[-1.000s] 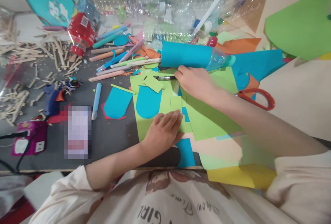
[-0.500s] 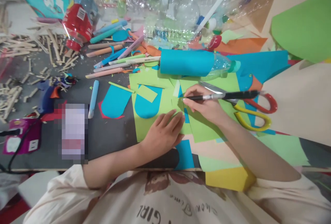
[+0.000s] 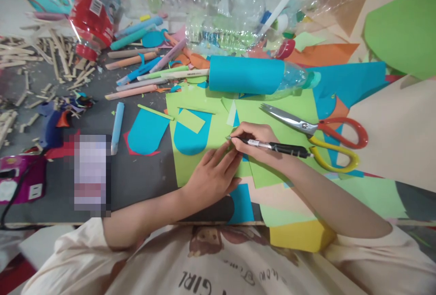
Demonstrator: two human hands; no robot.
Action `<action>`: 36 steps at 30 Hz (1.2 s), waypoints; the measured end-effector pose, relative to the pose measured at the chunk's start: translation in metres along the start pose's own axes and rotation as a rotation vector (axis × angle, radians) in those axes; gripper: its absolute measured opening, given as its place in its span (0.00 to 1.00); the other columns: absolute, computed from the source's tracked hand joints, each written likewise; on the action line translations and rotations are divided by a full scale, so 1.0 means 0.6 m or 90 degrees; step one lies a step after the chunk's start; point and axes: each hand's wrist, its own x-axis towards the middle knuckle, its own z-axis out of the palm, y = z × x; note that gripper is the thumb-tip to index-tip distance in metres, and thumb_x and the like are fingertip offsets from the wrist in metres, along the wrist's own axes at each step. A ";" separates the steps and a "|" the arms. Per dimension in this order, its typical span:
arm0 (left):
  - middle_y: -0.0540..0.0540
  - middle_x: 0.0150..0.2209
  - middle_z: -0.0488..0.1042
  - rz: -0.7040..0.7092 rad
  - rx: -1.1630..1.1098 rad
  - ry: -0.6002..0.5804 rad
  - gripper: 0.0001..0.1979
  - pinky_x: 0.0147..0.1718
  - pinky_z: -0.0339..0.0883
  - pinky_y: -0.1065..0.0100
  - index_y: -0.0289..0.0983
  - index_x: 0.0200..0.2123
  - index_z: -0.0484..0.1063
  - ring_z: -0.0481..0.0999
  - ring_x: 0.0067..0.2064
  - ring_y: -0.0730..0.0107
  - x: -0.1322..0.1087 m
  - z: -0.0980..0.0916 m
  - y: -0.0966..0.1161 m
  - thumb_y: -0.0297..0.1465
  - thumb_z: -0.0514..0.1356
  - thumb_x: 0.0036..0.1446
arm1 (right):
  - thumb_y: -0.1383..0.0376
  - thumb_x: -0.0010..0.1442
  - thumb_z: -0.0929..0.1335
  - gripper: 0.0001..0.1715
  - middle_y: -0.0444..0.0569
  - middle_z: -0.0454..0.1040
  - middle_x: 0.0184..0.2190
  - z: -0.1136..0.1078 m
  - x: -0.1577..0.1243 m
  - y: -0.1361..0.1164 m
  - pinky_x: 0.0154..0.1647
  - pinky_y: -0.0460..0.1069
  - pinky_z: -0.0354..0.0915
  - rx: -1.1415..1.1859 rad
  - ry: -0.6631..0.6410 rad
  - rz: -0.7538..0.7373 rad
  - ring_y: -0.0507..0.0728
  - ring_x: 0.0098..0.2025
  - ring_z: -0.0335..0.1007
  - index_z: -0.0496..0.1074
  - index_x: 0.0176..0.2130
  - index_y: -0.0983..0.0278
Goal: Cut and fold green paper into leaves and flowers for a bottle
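My right hand (image 3: 257,138) pinches a black ballpoint pen (image 3: 286,149), its tip close to the light green paper (image 3: 218,127). Flat on that paper lies my left hand (image 3: 216,170), fingers stretched out just left of the pen tip. Two blue rounded paper pieces lie to the left: one blue piece (image 3: 150,131) over red paper, another blue piece (image 3: 190,143) partly under a small green strip (image 3: 190,120). Scissors (image 3: 308,127) with one red and one yellow handle rest right of my right hand. Beyond it lies a plastic bottle wrapped in blue paper (image 3: 245,75).
Several markers (image 3: 136,70) and clear plastic bottles (image 3: 221,18) fill the back. Wooden sticks (image 3: 57,54), a red-labelled bottle (image 3: 91,18), a blue glue gun (image 3: 52,127) and a blurred phone (image 3: 90,172) lie on the left. Coloured paper sheets (image 3: 391,127) cover the right side.
My right hand has shifted slightly down and left, and the pen's back end has tilted down toward me, uncovering the scissors' blades. My left hand stays almost in place.
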 end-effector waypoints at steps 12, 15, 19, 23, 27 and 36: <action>0.32 0.55 0.74 0.005 -0.015 -0.041 0.23 0.54 0.64 0.56 0.28 0.59 0.67 0.68 0.62 0.49 -0.001 0.000 0.000 0.36 0.51 0.68 | 0.63 0.57 0.67 0.07 0.44 0.72 0.23 0.000 0.002 0.000 0.25 0.46 0.56 -0.022 -0.004 -0.004 0.51 0.25 0.64 0.69 0.27 0.63; 0.33 0.55 0.74 0.004 -0.009 -0.046 0.23 0.54 0.64 0.56 0.28 0.59 0.68 0.68 0.62 0.49 -0.001 0.000 0.000 0.37 0.51 0.68 | 0.64 0.57 0.67 0.07 0.44 0.73 0.24 0.000 0.003 -0.001 0.26 0.46 0.57 -0.027 -0.008 0.001 0.52 0.26 0.65 0.69 0.27 0.63; 0.33 0.56 0.73 0.004 -0.012 -0.056 0.23 0.53 0.64 0.56 0.28 0.59 0.67 0.68 0.62 0.49 -0.001 0.001 0.001 0.37 0.50 0.68 | 0.64 0.56 0.67 0.07 0.43 0.73 0.23 0.002 0.003 -0.003 0.26 0.46 0.56 -0.011 0.031 0.005 0.51 0.25 0.64 0.69 0.27 0.62; 0.32 0.55 0.74 0.007 -0.007 -0.028 0.23 0.52 0.64 0.56 0.27 0.58 0.68 0.69 0.61 0.49 -0.001 0.002 0.000 0.36 0.51 0.68 | 0.64 0.56 0.67 0.07 0.43 0.72 0.22 0.002 0.003 -0.002 0.24 0.46 0.55 0.002 0.026 -0.001 0.50 0.24 0.63 0.69 0.26 0.62; 0.33 0.55 0.75 0.008 -0.003 -0.015 0.22 0.51 0.64 0.56 0.27 0.58 0.69 0.70 0.60 0.50 -0.001 0.000 -0.001 0.35 0.51 0.68 | 0.63 0.57 0.67 0.08 0.44 0.73 0.24 0.001 0.003 0.000 0.26 0.46 0.57 -0.010 0.008 -0.024 0.51 0.26 0.65 0.69 0.27 0.62; 0.35 0.54 0.76 0.006 0.017 -0.005 0.22 0.50 0.64 0.59 0.28 0.57 0.70 0.72 0.59 0.52 0.001 -0.003 0.000 0.35 0.48 0.69 | 0.63 0.59 0.67 0.08 0.44 0.74 0.25 0.005 0.000 0.007 0.26 0.46 0.58 -0.018 0.015 -0.041 0.51 0.26 0.66 0.70 0.28 0.62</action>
